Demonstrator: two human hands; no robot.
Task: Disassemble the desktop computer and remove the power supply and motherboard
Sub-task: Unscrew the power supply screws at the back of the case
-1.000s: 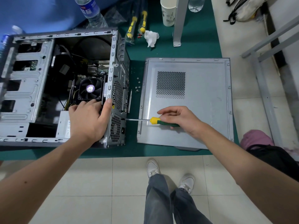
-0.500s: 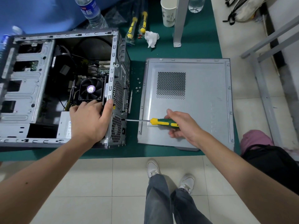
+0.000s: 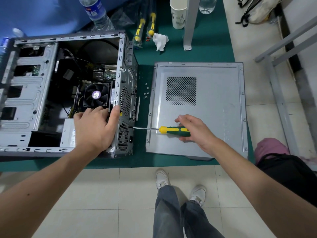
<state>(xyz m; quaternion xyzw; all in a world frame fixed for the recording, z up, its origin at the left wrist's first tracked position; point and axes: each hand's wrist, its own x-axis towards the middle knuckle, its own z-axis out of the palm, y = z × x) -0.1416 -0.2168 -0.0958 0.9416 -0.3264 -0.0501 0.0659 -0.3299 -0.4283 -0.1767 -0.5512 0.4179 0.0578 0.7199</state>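
Head view, looking down: we stand at a green table point(image 3: 205, 54) with the desktop computer case point(image 3: 65, 93) lying open on its side at our left. Our left hand point(image 3: 95, 127) rests on the power supply point(image 3: 69, 134) in the case's near corner, fingers curled over its edge and the thumb lying up the rear panel point(image 3: 127, 107). Our right hand point(image 3: 193, 130) grips a green and yellow screwdriver point(image 3: 173, 131), whose shaft runs level to a screw on that panel beside the power supply's vent.

What could go wrong, in our judgement — the tip may slip out of the screw head if the shaft tilts, rounding the screw or scratching the panel. Once the last screw is out, the power supply could drop onto the motherboard point(image 3: 103, 74) unless the left hand steadies it. Its cables look connected, so pulling early might strain them.

The case is grey steel, with drive bays on the far left, a black fan point(image 3: 96, 95) at centre and dark wiring. Its removed side panel point(image 3: 214, 107) lies flat at the right, and loose screws point(image 3: 145, 93) sit between the two.
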